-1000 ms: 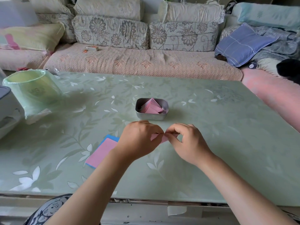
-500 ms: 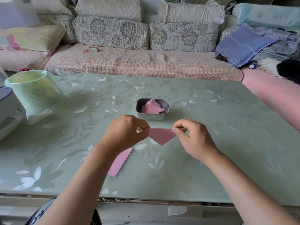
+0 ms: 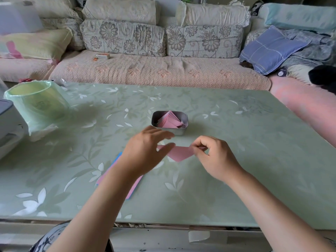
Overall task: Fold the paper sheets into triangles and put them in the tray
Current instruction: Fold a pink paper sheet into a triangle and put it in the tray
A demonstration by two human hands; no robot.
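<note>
My right hand (image 3: 216,157) pinches the right corner of the folded pink triangle (image 3: 180,153). Its long edge runs left to right just above the table (image 3: 254,160), with the point towards me. My left hand (image 3: 145,151) is loose, fingers straight, over the left corner; whether it touches is blurred. The metal tray (image 3: 183,131) sits straight beyond the triangle, already holding folded triangles (image 3: 169,120). I judge 1 short forward carry by the gripping hand drops it in. The unfolded sheets (image 3: 135,186) lie under my left forearm.
</note>
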